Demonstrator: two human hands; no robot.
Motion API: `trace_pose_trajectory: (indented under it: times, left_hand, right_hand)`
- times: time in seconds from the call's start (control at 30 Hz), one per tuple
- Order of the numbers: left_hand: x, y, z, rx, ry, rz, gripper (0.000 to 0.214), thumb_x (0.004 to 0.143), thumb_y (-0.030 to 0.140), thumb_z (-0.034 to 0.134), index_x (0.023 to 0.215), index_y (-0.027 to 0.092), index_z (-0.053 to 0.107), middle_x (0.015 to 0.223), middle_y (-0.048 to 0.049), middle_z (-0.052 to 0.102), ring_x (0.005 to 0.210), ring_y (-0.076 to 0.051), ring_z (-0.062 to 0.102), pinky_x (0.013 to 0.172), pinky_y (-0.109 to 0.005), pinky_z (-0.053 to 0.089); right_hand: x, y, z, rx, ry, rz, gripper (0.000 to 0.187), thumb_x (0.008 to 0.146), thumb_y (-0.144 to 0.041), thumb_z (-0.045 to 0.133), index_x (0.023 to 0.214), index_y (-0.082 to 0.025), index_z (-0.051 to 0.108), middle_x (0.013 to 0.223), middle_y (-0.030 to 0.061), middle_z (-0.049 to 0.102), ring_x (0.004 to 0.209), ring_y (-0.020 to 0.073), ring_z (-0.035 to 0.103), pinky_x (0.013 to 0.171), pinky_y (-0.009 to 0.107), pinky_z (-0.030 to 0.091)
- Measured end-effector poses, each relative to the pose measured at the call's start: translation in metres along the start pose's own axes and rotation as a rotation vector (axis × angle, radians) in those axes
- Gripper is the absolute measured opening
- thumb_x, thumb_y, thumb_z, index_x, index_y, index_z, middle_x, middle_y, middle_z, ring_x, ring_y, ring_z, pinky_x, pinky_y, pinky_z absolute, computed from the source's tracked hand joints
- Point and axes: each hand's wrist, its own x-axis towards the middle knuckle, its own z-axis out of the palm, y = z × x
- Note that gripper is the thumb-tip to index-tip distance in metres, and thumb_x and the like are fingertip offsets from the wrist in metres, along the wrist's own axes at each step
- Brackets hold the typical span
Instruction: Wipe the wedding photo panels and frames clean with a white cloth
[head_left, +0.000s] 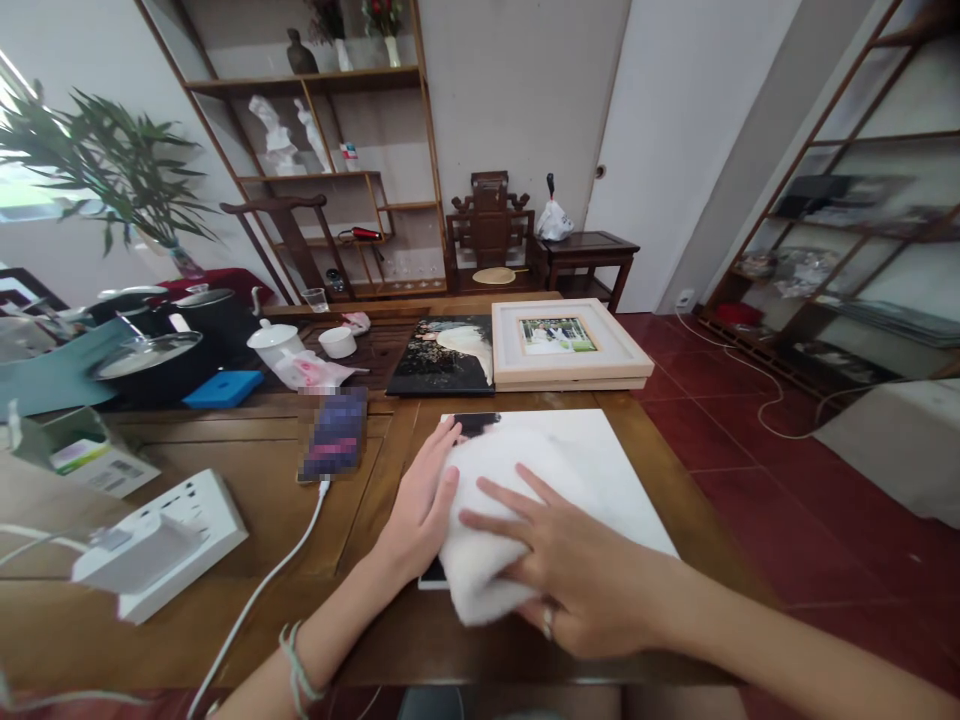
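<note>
A fluffy white cloth (487, 560) lies bunched on a flat picture panel (630, 490), mostly white with dark patches at its left side. My right hand (562, 560) presses on the cloth, fingers spread over its top and the lower fingers curled at its near edge. Along the panel's left edge rests my left hand (420, 500), fingers stretched out flat, its thumb against the cloth. The cloth and both hands hide much of the panel's picture.
Behind the panel lie a dark photo print (442, 355) and a light wood picture frame (574, 345). To the left are a phone (334, 435) on a white cable, a power strip (184, 540), a blue box (223, 388), a lidded white bowl (274, 342) and a pan (150, 365).
</note>
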Motion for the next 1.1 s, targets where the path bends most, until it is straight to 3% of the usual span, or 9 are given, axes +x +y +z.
trace_pose_trajectory:
  times: [0.13, 0.2, 0.3, 0.43, 0.6, 0.7, 0.87, 0.97, 1.1]
  left_hand:
    - [-0.002, 0.002, 0.004, 0.087, -0.084, 0.019, 0.047, 0.095, 0.032, 0.034, 0.138, 0.015, 0.037, 0.15, -0.0127, 0.031, 0.139, -0.024, 0.025, 0.113, -0.046, 0.025]
    - [-0.003, 0.002, 0.006, 0.134, -0.107, 0.034, 0.047, 0.092, 0.032, 0.042, 0.136, 0.015, 0.041, 0.149, -0.0134, 0.033, 0.139, -0.026, 0.026, 0.112, -0.046, 0.028]
    - [-0.003, 0.0, 0.009, 0.17, -0.117, 0.055, 0.042, 0.089, 0.03, 0.049, 0.128, 0.015, 0.051, 0.14, -0.0133, 0.048, 0.135, -0.027, 0.036, 0.108, -0.047, 0.035]
    - [-0.002, -0.003, 0.011, 0.173, -0.124, 0.109, 0.034, 0.088, 0.025, 0.05, 0.118, 0.015, 0.06, 0.125, -0.0126, 0.061, 0.128, -0.027, 0.046, 0.104, -0.048, 0.041]
    - [-0.002, -0.004, 0.013, 0.171, -0.113, 0.124, 0.033, 0.087, 0.022, 0.051, 0.119, 0.017, 0.061, 0.125, -0.0107, 0.062, 0.127, -0.028, 0.047, 0.103, -0.049, 0.042]
    - [0.0, -0.001, 0.011, 0.168, -0.112, 0.129, 0.032, 0.087, 0.023, 0.052, 0.116, 0.018, 0.062, 0.123, -0.01, 0.063, 0.125, -0.028, 0.049, 0.102, -0.048, 0.042]
    - [0.003, 0.006, 0.008, 0.152, -0.129, 0.098, 0.027, 0.087, 0.022, 0.051, 0.11, 0.02, 0.065, 0.112, -0.0087, 0.067, 0.109, -0.025, 0.06, 0.092, -0.041, 0.05]
    - [0.003, 0.006, 0.008, 0.156, -0.126, 0.091, 0.027, 0.086, 0.022, 0.051, 0.11, 0.019, 0.064, 0.112, -0.0092, 0.067, 0.11, -0.025, 0.059, 0.092, -0.041, 0.049]
    - [0.001, 0.002, 0.01, 0.157, -0.134, 0.104, 0.03, 0.087, 0.022, 0.051, 0.114, 0.019, 0.063, 0.12, -0.0098, 0.064, 0.119, -0.027, 0.054, 0.098, -0.044, 0.045]
  right_hand:
    - [-0.035, -0.017, -0.006, 0.051, -0.089, 0.002, 0.044, 0.08, -0.023, 0.054, 0.124, -0.021, 0.058, 0.146, 0.006, 0.035, 0.138, 0.0312, 0.017, 0.111, 0.058, 0.01]
    - [-0.053, -0.019, -0.006, 0.017, -0.066, 0.049, 0.043, 0.079, -0.022, 0.055, 0.122, -0.023, 0.059, 0.145, 0.0051, 0.037, 0.137, 0.0299, 0.022, 0.112, 0.056, 0.015]
    - [-0.077, -0.009, 0.003, -0.066, 0.091, 0.152, 0.034, 0.081, -0.021, 0.054, 0.113, -0.026, 0.063, 0.144, 0.0025, 0.039, 0.136, 0.0258, 0.025, 0.112, 0.05, 0.02]
    - [-0.089, 0.022, 0.015, -0.119, 0.274, 0.323, 0.029, 0.086, -0.021, 0.049, 0.11, -0.026, 0.064, 0.144, 0.0044, 0.039, 0.136, 0.0267, 0.026, 0.11, 0.052, 0.024]
    - [-0.047, 0.054, 0.002, -0.07, 0.293, 0.389, 0.032, 0.092, -0.025, 0.04, 0.116, -0.025, 0.062, 0.141, 0.0061, 0.045, 0.131, 0.0271, 0.036, 0.109, 0.055, 0.024]
    - [-0.001, 0.062, -0.012, 0.02, 0.283, 0.286, 0.032, 0.095, -0.027, 0.038, 0.118, -0.029, 0.06, 0.139, 0.0007, 0.047, 0.129, 0.025, 0.039, 0.108, 0.052, 0.024]
    - [0.06, 0.062, -0.02, 0.108, 0.287, 0.144, 0.031, 0.094, -0.025, 0.04, 0.118, -0.026, 0.06, 0.131, -0.0001, 0.055, 0.117, 0.0232, 0.049, 0.101, 0.043, 0.033]
    - [0.066, 0.062, -0.02, 0.106, 0.29, 0.133, 0.032, 0.093, -0.023, 0.041, 0.12, -0.025, 0.058, 0.132, -0.0001, 0.055, 0.117, 0.0234, 0.049, 0.1, 0.042, 0.034]
    - [0.035, 0.069, -0.017, 0.073, 0.278, 0.171, 0.031, 0.093, -0.024, 0.039, 0.114, -0.028, 0.062, 0.133, -0.0015, 0.054, 0.121, 0.0235, 0.046, 0.107, 0.047, 0.026]
